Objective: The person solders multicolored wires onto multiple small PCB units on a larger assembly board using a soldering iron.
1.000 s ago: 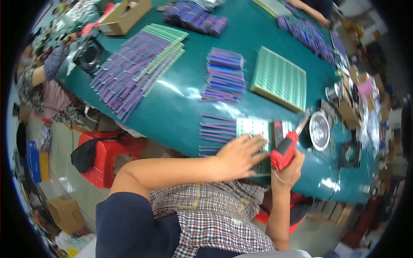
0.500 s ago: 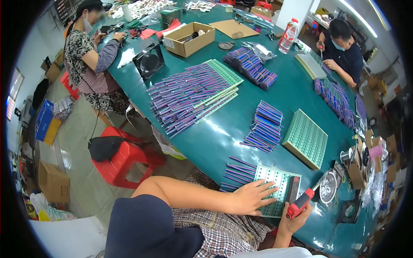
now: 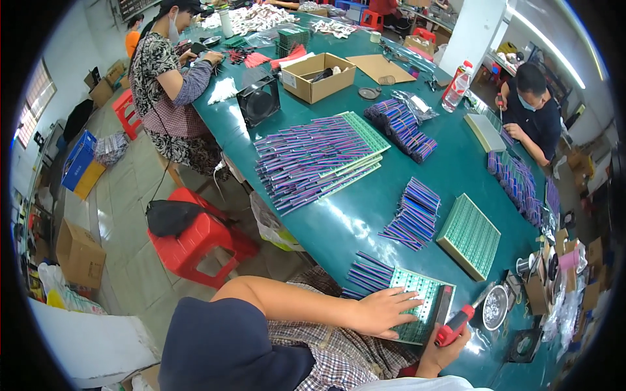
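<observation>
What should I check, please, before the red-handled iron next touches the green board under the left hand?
1. Left hand flat on the green circuit board, steadying it: ok.
2. Right hand gripping the red-handled soldering iron: ok.
3. Iron tip off the board, pointing toward the round metal dish: ok.
4. Fingers of the left hand away from the iron tip: ok.
5. Tip clean and hot: cannot tell.
6. Purple-striped strips beside the board, out of the iron's way: ok.

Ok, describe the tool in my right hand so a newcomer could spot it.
On the green table, find the near edge where the left hand presses a green circuit board. Just right, the right hand grips a red-handled tool, the only red thing there.
</observation>
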Tool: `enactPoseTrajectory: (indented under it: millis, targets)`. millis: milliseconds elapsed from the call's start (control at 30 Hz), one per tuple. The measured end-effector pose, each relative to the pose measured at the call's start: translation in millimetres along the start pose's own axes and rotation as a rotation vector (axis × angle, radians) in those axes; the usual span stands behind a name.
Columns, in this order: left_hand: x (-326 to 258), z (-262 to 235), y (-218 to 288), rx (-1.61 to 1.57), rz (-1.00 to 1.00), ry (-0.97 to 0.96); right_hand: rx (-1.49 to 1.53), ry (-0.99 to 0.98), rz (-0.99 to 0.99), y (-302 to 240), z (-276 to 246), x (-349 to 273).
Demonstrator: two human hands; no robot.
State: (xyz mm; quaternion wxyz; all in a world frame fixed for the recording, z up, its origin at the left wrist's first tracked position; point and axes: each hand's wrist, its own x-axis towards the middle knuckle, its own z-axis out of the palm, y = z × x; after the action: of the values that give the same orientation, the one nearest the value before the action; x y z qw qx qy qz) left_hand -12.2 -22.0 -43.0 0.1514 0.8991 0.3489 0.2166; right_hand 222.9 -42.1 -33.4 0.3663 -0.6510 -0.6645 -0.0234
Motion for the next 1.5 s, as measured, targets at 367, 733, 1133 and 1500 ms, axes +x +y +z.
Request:
enactPoseTrajectory:
  millis: [367,733,1133,1500]
  targets:
    - [-55,-49,-72,0.173,-0.495,0.573,-0.315,0.443,0.011,110,-12,-11]
    - [-47,-91,-58,0.082,-0.623,0.358,-0.235,0.387,0.018,87,-15,-10]
    - [4,-222,-52,-0.567,0.0,1.772,-0.279,0.398,0.048,78,-16,-8]
    - [5,-195,-54,-0.251,-0.073,1.654,-0.212,0.416,-0.001,68,-20,-8]
